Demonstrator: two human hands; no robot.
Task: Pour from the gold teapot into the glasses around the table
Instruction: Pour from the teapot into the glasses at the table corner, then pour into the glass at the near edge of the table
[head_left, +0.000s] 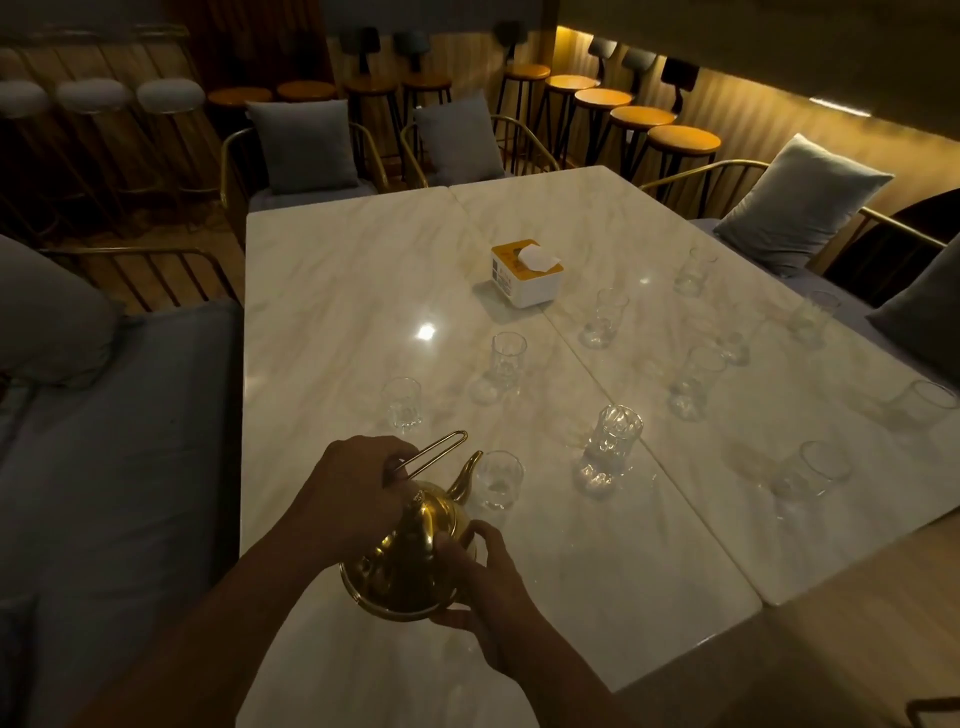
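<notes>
The gold teapot (410, 556) is held above the near part of the marble table (332, 291), tilted forward. Its spout reaches over the rim of a clear glass (497, 480). My left hand (353, 483) grips the wire handle at the top. My right hand (480, 582) cups the pot's side and base from the right. Several other clear glasses stand spread over the table, among them one to the left (401, 405), one further back (506, 364) and a taller ribbed one (610, 447) to the right. No stream is visible in the dim light.
A white and yellow tissue box (527, 273) sits mid-table. Grey cushioned seats with pillows (802, 200) surround the table, a sofa seat (119, 441) on the left. Bar stools (680, 143) line the back wall. A wooden surface (857, 613) lies at the near right.
</notes>
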